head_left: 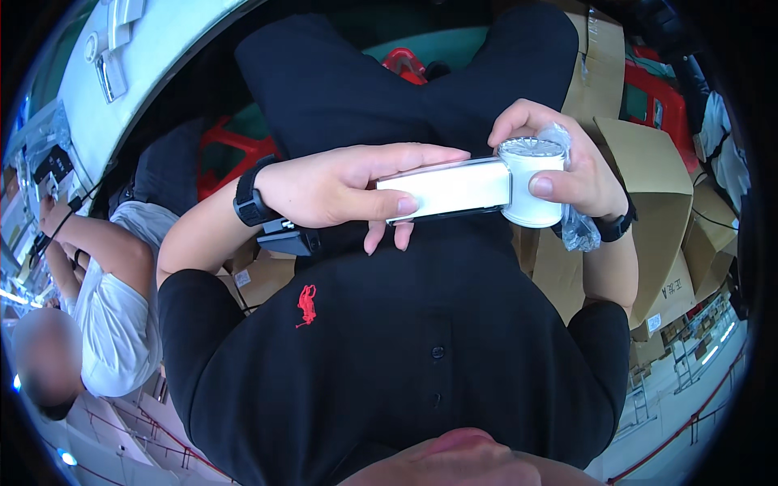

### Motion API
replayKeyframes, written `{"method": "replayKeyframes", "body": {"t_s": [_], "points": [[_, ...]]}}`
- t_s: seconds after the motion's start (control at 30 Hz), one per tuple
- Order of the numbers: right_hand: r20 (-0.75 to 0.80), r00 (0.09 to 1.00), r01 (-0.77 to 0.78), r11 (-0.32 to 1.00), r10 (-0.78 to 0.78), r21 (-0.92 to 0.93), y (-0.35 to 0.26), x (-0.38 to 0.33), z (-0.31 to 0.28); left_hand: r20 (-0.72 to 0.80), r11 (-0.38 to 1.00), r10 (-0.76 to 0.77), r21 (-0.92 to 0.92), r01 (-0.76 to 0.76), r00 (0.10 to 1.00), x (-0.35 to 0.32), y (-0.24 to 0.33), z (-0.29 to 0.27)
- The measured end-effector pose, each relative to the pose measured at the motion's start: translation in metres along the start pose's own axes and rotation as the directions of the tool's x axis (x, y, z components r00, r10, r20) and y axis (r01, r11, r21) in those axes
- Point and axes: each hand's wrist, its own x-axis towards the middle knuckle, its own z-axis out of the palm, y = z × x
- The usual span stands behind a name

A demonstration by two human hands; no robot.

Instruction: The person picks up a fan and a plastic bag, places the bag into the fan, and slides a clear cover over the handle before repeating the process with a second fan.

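- White handheld device (454,188): a flat rectangular body joined to a round, drum-like white head (531,185) with a ribbed top face. It is held level in the air over the person's lap, between both hands, resting on no surface. Its underside and far end are hidden by fingers.
- Left hand (340,186): fingers closed around the flat body, thumb along the near edge, index finger stretched along the far edge, the other fingertips showing below. A black wrist strap (250,202) sits on the wrist, with a dark boxy unit (288,240) hanging just under it; its kind is hard to make out.
- Right hand (571,166): fingers closed around the round head, thumb pressed on its side wall. A black watch (616,227) is on the wrist.
- Clear plastic wrap (577,227): crumpled, caught between the right palm and the head, partly hidden behind the hand.
- Black shirt (389,356) with a small red emblem (305,305).
- Cardboard boxes (648,178): stacked beyond the right arm, cut off by the dark rim.
- Red crate (223,154): mostly hidden behind the left forearm.
- Another person (113,300) in a white shirt, at the left edge, partly cut off.
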Motion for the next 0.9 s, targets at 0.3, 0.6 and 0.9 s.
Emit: {"method": "replayKeyframes", "body": {"t_s": [0.3,0.6,0.9], "points": [[-0.217,0.971,0.126,0.987,-0.101,0.101,0.017,-0.051,-0.063,-0.073,0.986,0.166,-0.013,-0.168,0.983,-0.035,-0.004,-0.010],[-0.268,0.963,0.084,0.980,-0.033,0.181,0.023,-0.035,-0.060,-0.033,0.895,0.445,0.053,-0.443,0.895,-0.009,-0.013,-0.004],[-0.214,0.977,0.011,0.991,0.018,0.133,0.033,-0.028,-0.056,-0.064,0.865,0.466,-0.174,-0.470,0.882,0.000,-0.020,-0.006]]}}
